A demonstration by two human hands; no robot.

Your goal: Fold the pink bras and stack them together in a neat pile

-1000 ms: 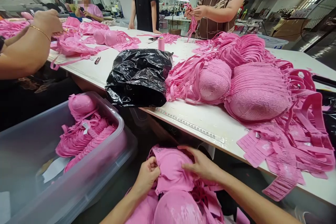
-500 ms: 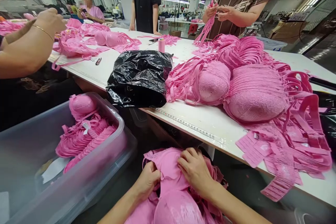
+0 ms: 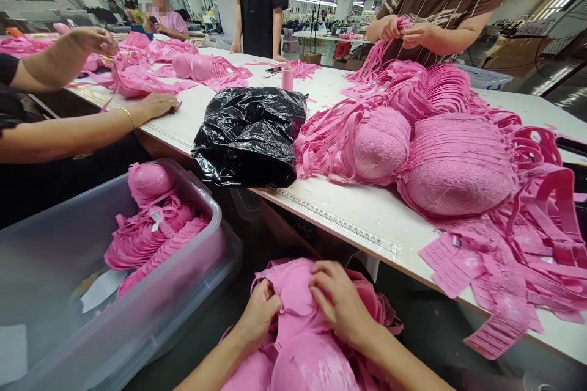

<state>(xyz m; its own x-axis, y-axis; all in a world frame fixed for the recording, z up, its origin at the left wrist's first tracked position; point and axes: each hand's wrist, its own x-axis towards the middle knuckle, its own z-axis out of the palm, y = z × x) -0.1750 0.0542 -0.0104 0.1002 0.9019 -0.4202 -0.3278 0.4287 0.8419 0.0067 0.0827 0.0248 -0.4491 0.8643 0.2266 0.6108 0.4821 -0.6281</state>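
Observation:
A pink bra (image 3: 297,293) is spread over other pink bras at my lap, below the table edge. My left hand (image 3: 262,313) pinches its left edge between thumb and fingers. Across from it, my right hand (image 3: 338,300) has its bent fingers closed on the right side of the same bra; its fingertips are partly hidden against the fabric. Below my hands lies another smooth pink cup (image 3: 314,363). Darker pink bras (image 3: 373,302) show beyond my right hand.
A clear plastic bin (image 3: 202,198) with stacked pink bras (image 3: 153,229) stands at left. On the white table (image 3: 330,195) are a black plastic bag (image 3: 250,134), a thread spool (image 3: 287,79), and a big bra pile (image 3: 458,165). Co-workers' hands (image 3: 158,105) are around the table.
The co-worker at left has lowered one hand onto the table, over the small tool there. My view has shifted slightly; my hands keep nearly the same hold, the right fingers shifting a little.

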